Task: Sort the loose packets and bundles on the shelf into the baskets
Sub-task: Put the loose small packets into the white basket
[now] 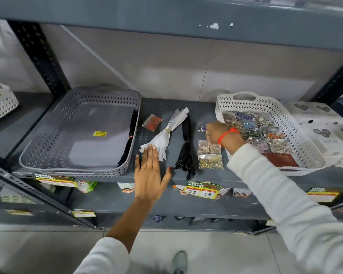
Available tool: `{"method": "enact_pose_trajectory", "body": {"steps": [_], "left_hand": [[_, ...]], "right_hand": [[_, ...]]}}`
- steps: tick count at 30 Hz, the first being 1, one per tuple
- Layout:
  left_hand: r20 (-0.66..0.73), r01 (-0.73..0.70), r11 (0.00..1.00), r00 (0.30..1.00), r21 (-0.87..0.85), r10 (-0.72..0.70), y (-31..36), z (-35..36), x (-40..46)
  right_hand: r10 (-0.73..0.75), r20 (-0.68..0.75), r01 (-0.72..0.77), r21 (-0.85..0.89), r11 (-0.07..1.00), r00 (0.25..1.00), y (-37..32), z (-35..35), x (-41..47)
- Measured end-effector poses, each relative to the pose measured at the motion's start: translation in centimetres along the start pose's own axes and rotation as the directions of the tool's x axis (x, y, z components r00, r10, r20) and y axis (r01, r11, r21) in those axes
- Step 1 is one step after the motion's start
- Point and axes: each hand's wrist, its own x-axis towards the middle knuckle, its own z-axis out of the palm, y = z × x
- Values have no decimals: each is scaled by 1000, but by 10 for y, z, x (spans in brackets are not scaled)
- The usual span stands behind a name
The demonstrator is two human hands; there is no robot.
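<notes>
The white bundle (167, 133) lies on the shelf (204, 109) between the grey basket (77, 131) and the black bundle (185, 144), its long axis slanting from the fanned end near me up and away to the right, tied at the middle. My left hand (150, 175) is spread flat and wide, holding nothing, fingertips just touching the fanned near end. The black bundle runs almost straight front to back, its loose tails hanging to the shelf's front edge. Right of it sit three clear packets (210, 155), and my right hand (216, 133) is over the farthest one beside the white basket (281, 113); I cannot tell whether its fingers have closed on it, as the back of the hand hides them. A red packet (152, 122) lies apart, farther back. The risks, as I judge them: pressing on the fanned tips could slide the white bundle rather than lift it, and the single tie may let strips splay out. The black tails at the edge could be dragged off by my wrist. Reaching with both hands at once, I might knock the near packets forward off the shelf.
</notes>
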Motion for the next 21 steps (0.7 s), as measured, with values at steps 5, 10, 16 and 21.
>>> {"method": "enact_pose_trajectory", "body": {"steps": [5,10,16,21], "left_hand": [[-11,-6,1000,1000,-11,6,0,-2,-1],[15,5,1000,1000,-7,-5,0,-4,0],[5,8,1000,1000,-29,-8,-1,-1,0],[-14,15,999,1000,-30,-16,0,0,0]], "right_hand": [[-49,-5,49,23,999,999,2,8,10],[-62,-187,83,111,990,980,5,-8,44],[-51,-117,50,-8,999,992,2,-2,61],[-28,-105,28,-5,1000,994,2,1,62]]}}
